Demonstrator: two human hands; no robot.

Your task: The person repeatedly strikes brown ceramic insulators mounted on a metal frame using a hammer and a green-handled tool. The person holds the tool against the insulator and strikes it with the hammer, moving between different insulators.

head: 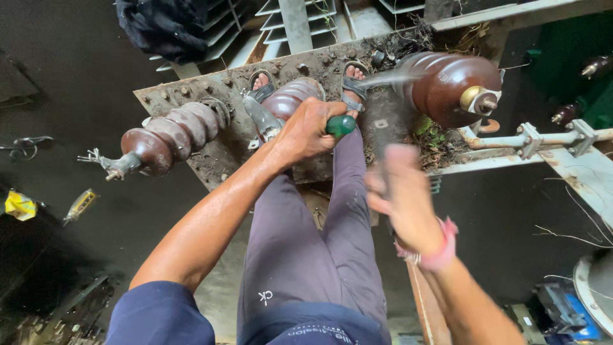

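Fingers of the left hand (306, 131) wrap a green-handled tool (340, 126) over brown ribbed insulators (167, 135); the right hand (402, 198) is blurred, grip unclear.

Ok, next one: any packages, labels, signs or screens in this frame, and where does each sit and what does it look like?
No signs or screens show.
Yellow wrapper: crumpled, on the dark floor at the far left edge.
Small yellow packet: narrow, yellow with dark parts, on the floor right of the wrapper.
White print on trousers: small mark on the grey-purple fabric at the thigh.
Pale print on dark blue shirt hem: a curved line at the bottom edge.
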